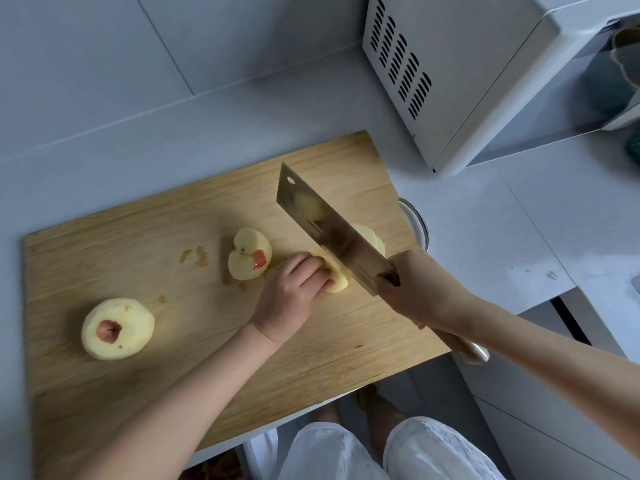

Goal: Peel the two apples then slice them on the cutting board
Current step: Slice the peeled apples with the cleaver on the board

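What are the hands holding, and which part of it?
The right grip holds the cleaver by its wooden handle, just behind the blade. The left grip holds an apple piece down on the cutting board, fingers curled over its top.

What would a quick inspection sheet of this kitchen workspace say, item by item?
Surface: wooden cutting board on a pale countertop.
Job's things: whole peeled apple at the board's left; apple half mid-board, core showing; apple piece against the cleaver; cut apple behind the blade.
Clutter: juice marks on the board; a round rim past the board's right edge, mostly hidden.
Hands: left hand holds the apple piece; right hand grips the cleaver's handle.
Cables: nothing seen.
Surroundings: white vented appliance at back right; tiled wall behind.
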Demonstrator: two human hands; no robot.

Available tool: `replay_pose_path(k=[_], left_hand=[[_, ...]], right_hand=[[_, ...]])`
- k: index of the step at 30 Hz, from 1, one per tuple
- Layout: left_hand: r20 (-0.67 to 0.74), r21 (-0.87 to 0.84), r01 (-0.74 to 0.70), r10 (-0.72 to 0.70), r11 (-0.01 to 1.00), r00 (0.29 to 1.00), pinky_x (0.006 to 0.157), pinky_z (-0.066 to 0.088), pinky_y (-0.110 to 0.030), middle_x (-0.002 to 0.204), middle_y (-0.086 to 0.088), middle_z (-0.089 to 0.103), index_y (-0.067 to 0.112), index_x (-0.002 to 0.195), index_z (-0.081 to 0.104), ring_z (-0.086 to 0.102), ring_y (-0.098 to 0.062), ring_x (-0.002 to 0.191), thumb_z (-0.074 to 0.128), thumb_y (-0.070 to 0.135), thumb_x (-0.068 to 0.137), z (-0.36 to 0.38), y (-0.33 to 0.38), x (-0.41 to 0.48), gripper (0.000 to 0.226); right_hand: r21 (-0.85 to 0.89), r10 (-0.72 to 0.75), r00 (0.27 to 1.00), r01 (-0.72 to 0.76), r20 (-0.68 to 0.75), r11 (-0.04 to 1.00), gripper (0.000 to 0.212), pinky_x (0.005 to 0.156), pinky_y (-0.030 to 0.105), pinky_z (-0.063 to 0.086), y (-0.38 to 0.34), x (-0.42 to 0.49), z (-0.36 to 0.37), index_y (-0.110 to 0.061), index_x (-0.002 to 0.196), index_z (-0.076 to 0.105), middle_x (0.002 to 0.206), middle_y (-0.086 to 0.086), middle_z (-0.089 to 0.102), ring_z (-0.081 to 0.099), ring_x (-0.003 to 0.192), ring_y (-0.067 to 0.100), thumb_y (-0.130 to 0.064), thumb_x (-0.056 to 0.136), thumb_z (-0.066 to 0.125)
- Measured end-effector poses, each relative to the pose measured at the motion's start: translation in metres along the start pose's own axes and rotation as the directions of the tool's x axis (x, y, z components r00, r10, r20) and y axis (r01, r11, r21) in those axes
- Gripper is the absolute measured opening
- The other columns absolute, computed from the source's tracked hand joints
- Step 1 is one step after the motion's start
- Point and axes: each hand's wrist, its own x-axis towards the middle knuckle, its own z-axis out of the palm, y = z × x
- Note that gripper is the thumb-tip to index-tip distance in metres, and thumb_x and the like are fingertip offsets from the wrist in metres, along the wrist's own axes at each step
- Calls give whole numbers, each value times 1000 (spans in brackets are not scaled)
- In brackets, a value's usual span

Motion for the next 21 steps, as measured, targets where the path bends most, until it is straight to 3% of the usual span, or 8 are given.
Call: replay_pose_path(k=[5, 21], left_hand=[[29, 37, -22, 21, 999, 999, 72, 58, -41, 86, -14, 71, 0, 77, 73, 68, -31, 81, 72, 11, 77, 0, -1, 0, 11], [32, -9, 1, -1, 1000, 999, 69, 56, -40, 86, -12, 70, 0, 82, 74, 66, -29, 79, 69, 11, 83, 3, -2, -2, 12]], right_hand=[[-175, -92, 993, 78, -73, 981, 37, 39, 17, 27, -6, -11, 3, -12, 55, 38, 51, -1, 39, 32, 40, 11, -14, 91, 41], [-227, -15, 1000, 9, -22, 974, 35, 40, 19, 27, -16, 7, 23, -15, 58, 38, 56, -2, 40, 36, 43, 11, -12, 93, 41]])
